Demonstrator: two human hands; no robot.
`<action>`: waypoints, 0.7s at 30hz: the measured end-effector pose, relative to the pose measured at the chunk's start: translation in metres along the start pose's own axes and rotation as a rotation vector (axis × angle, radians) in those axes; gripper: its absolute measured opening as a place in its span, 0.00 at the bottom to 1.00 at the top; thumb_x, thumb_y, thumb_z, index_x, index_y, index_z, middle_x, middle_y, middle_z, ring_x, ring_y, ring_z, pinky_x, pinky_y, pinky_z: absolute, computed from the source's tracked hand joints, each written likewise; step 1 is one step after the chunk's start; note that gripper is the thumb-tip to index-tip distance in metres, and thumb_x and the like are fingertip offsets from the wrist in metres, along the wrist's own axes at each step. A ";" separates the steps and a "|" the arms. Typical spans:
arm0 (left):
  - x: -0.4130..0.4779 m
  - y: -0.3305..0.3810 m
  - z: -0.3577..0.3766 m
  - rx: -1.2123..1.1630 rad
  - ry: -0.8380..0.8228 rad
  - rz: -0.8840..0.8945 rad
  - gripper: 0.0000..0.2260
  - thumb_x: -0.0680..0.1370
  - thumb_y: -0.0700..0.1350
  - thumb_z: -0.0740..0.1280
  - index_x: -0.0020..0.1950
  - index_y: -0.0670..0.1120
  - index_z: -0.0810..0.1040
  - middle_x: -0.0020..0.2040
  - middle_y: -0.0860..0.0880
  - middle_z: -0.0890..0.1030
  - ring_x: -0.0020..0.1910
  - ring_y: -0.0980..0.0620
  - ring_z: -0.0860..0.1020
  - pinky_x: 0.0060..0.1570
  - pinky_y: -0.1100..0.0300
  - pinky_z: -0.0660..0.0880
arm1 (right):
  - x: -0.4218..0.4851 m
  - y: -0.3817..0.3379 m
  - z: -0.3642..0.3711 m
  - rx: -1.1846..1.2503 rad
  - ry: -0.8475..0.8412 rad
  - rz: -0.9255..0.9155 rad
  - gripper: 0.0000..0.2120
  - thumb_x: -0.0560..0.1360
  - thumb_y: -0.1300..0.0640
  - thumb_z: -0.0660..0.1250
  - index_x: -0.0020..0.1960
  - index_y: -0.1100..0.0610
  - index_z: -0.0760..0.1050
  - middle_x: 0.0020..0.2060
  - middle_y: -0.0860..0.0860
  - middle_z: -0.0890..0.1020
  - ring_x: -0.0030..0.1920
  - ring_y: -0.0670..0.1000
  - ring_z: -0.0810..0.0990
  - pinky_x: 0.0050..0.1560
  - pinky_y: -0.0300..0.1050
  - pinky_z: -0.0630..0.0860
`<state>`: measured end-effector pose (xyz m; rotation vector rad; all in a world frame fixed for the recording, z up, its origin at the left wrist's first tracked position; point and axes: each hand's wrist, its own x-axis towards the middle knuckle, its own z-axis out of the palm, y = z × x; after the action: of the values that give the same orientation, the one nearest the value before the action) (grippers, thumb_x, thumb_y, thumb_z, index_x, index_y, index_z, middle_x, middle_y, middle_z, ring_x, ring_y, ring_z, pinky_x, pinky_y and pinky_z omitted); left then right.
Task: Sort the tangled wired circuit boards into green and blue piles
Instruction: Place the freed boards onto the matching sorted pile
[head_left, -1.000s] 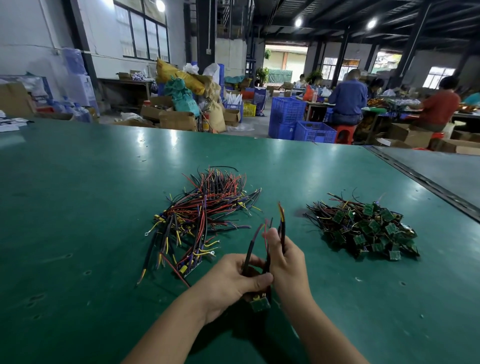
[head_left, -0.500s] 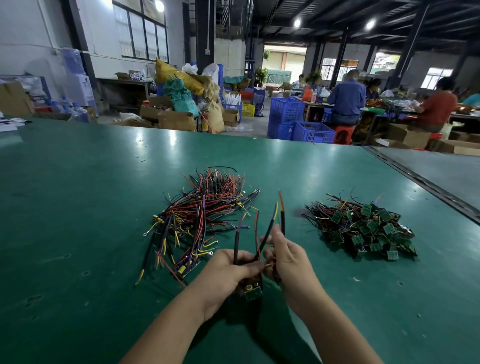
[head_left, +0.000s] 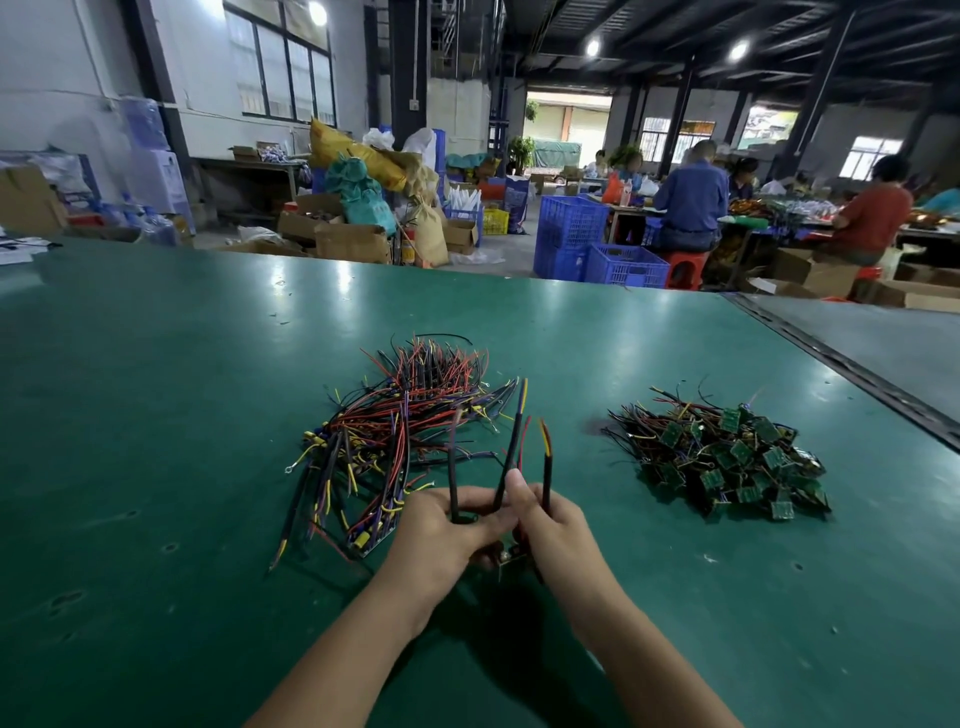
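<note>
Green-board pile (head_left: 727, 457) sits at two o'clock, tangled heap (head_left: 395, 431) at eleven unsorted; left hand (head_left: 441, 538) and right hand (head_left: 558, 530) grip one board's wires (head_left: 513, 447).

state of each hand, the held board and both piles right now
held board, held low, wires fanned upward
left hand, gripping one of its wires
right hand, pinching its other wires
wire tangle, loose heap, no hand on it
green board pile, heaped at right, no hand on it
</note>
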<state>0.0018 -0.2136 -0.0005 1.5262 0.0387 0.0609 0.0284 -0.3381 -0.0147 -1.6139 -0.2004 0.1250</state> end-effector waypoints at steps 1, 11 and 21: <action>0.000 0.000 -0.001 -0.019 0.000 0.006 0.14 0.66 0.48 0.77 0.48 0.45 0.86 0.37 0.48 0.85 0.30 0.55 0.78 0.29 0.64 0.73 | -0.002 -0.001 0.001 0.032 -0.017 0.000 0.21 0.74 0.37 0.63 0.43 0.55 0.82 0.36 0.54 0.82 0.39 0.52 0.80 0.43 0.50 0.77; 0.003 -0.007 -0.003 0.214 0.113 0.186 0.14 0.61 0.39 0.82 0.41 0.53 0.85 0.47 0.53 0.77 0.35 0.57 0.80 0.30 0.60 0.77 | -0.005 -0.001 0.000 0.193 -0.145 0.110 0.10 0.76 0.50 0.69 0.40 0.54 0.83 0.30 0.54 0.80 0.30 0.52 0.80 0.31 0.42 0.74; 0.003 -0.014 -0.001 0.201 0.106 0.208 0.14 0.71 0.57 0.67 0.50 0.51 0.81 0.48 0.49 0.81 0.36 0.53 0.84 0.29 0.52 0.81 | 0.010 0.006 -0.010 0.055 0.130 0.015 0.09 0.82 0.58 0.60 0.45 0.59 0.73 0.25 0.50 0.75 0.32 0.55 0.78 0.33 0.45 0.75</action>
<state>0.0052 -0.2127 -0.0143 1.7227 -0.0300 0.3117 0.0407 -0.3458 -0.0200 -1.5634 -0.0839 0.0371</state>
